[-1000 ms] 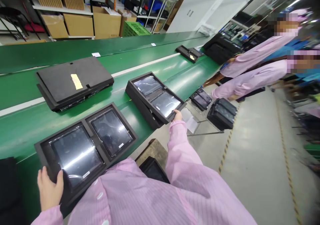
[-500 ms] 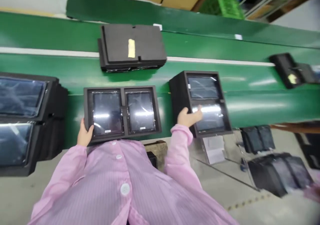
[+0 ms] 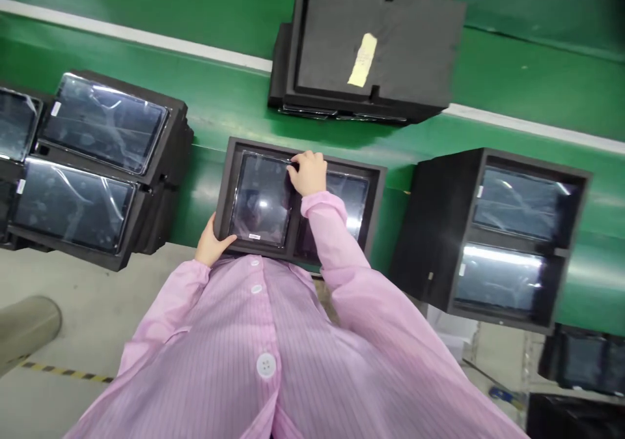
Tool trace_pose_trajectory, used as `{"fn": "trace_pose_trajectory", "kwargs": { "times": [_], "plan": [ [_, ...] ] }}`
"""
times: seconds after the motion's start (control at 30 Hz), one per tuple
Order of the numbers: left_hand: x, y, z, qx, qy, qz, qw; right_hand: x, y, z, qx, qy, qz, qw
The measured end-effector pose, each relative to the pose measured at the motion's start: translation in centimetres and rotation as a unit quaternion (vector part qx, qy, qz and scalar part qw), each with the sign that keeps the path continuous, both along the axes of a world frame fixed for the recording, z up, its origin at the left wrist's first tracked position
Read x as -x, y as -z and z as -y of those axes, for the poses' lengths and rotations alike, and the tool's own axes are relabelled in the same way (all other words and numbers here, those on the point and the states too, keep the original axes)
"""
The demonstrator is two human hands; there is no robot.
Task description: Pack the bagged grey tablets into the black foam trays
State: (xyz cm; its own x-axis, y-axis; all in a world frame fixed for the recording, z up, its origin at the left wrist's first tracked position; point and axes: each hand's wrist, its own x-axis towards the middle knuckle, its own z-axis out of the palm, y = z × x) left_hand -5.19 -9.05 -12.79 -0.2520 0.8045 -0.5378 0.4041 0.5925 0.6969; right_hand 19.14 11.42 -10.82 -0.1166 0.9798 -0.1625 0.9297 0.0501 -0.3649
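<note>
The green conveyor belt fills the top half of the view, and the foam trays lie on it or along its near edge. At 9 o'clock from the middle sits a stack of black foam trays, its top one filled with two film-covered screens. At 3 o'clock stands a like stack, also filled. At 12 o'clock lies a stack closed by a flat foam lid. By this layout the neighbouring trays are loaded, one lot is already capped, and the tray in hand is not.

That middle foam tray rests on the belt's near edge, just in front of the person's pink smock. Both of its pockets are occupied: the left screen lies flat, and the right screen is partly hidden by the sleeve.

The left hand, at 7 o'clock on the tray, is clamped on the lower left corner, thumb over the rim. The right hand, at 12 o'clock, has its fingers curled onto the centre divider, touching the left screen's upper right corner. Whether they pinch anything or only press, I cannot tell.
</note>
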Motion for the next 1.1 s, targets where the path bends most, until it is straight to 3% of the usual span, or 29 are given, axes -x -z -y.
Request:
{"fn": "trace_pose_trajectory", "kwargs": {
  "times": [0.27,0.37,0.47,0.53,0.6,0.63,0.67,0.73,0.8,0.93,1.1],
  "plan": [
    [0.3,1.7,0.6,-0.019,-0.023,0.029,0.999,-1.8,1.6,-0.6,-0.043,-0.01,-0.017,0.999],
    [0.2,1.7,0.7,-0.009,-0.037,0.028,0.999,-1.6,1.4,-0.2,-0.065,-0.017,-0.054,0.996],
    [0.0,1.5,0.7,-0.005,-0.051,0.027,0.998,1.0,-0.6,2.9,-0.045,-0.064,-0.082,0.994],
    [-0.1,1.3,0.7,-0.006,-0.056,0.031,0.998,4.1,-2.8,6.7,0.053,-0.113,-0.115,0.986],
    [-0.2,1.2,0.7,0.003,-0.059,0.041,0.997,7.2,-5.2,10.9,0.218,-0.207,-0.186,0.936],
    [-0.2,1.2,0.6,0.012,-0.063,0.041,0.997,8.6,-6.2,12.8,0.293,-0.263,-0.231,0.89],
    [-0.2,1.1,0.6,0.021,-0.066,0.039,0.997,9.7,-7.1,14.4,0.368,-0.324,-0.291,0.822],
    [-0.3,0.9,0.5,0.03,-0.066,0.027,0.997,11.0,-8.3,16.2,0.468,-0.381,-0.4,0.69],
    [-0.4,0.7,0.3,0.023,-0.062,0.015,0.998,11.4,-8.7,16.5,0.515,-0.368,-0.479,0.608],
    [-0.6,0.2,0.0,0.018,-0.065,0.005,0.998,11.2,-8.6,16.1,0.533,-0.282,-0.586,0.542],
    [-0.4,-0.2,-0.4,0.029,-0.065,0.001,0.997,10.6,-8.5,17.0,0.514,-0.22,-0.676,0.481]
  ]
}}
